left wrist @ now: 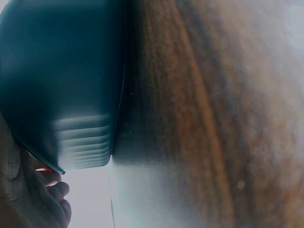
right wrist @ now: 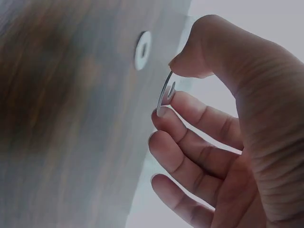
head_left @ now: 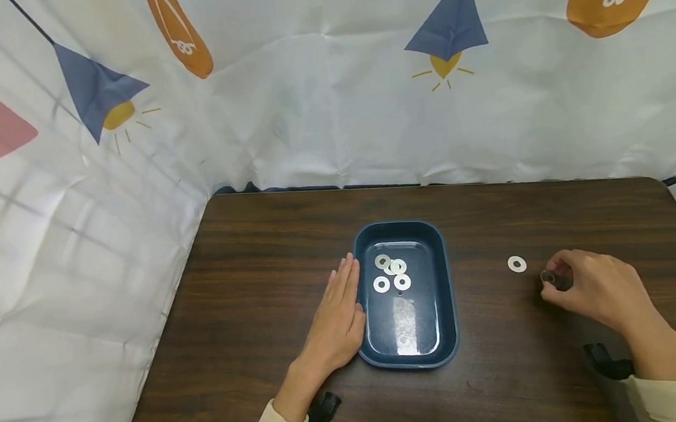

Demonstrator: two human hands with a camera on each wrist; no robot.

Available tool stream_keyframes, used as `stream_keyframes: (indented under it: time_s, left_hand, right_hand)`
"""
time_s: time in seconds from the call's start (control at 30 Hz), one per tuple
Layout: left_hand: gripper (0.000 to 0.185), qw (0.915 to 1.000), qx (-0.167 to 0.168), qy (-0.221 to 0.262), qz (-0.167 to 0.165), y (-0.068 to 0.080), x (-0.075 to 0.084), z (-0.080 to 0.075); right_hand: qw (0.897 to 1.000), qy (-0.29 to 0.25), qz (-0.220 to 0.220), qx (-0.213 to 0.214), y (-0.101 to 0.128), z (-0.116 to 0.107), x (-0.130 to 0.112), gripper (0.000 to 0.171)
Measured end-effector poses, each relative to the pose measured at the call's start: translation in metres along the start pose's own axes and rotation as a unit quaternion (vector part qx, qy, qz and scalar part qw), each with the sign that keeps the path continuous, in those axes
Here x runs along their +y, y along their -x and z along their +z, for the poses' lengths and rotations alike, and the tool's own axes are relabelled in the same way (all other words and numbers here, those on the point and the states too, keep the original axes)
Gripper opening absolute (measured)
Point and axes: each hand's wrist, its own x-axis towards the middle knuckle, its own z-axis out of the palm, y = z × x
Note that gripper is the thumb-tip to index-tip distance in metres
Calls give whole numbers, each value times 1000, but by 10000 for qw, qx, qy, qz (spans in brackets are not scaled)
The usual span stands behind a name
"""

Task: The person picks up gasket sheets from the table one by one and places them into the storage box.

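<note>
A thin metal washer (right wrist: 164, 91) is pinched between the thumb and fingertips of my right hand (head_left: 605, 287), just above the table on the right. Another flat washer (head_left: 517, 264) lies on the wood a little left of that hand. My left hand (head_left: 337, 313), fingers straight and together, rests along the left side of a dark blue rectangular tray (head_left: 413, 361). Inside the tray, several silvery washers (head_left: 382, 284) lie toward its far half, some overlapping. In the left wrist view, the fingers (left wrist: 58, 190) show beside the tray's outer wall (left wrist: 61, 95).
The dark wood-grain table (head_left: 269, 258) carries the tray near its middle. Beyond its back edge hangs a white printed cloth (head_left: 317, 118), which also runs down the left side. Black straps (head_left: 609, 363) sit at both wrists.
</note>
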Motion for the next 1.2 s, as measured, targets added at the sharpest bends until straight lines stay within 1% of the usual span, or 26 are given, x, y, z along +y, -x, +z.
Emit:
stream_keyframes:
  time_s: [0.23,0.47,0.7,0.9,1.2]
  left_hand:
    - [77,9999,100,-17,13,0,-1,-1]
    - [77,9999,85,14,-67,-1,-1,-2]
    - [76,9999,97,5,27,-1,-2,-1]
    - [76,10000,84,25,31,-1,-1,-1]
    - [76,10000,48,-17,37,0,1,-1]
  right_hand:
    - [9995,-25,-191,241,-3,-8,-15,25]
    - [9987,-40,-315,396,-5,-13,-25,23]
    - [9969,-92,-495,606,-6,-16,-37,20]
    - [9944,-173,-720,754,-9,-16,-50,19]
    - [9923,-144,-925,807,-10,-18,-64,19]
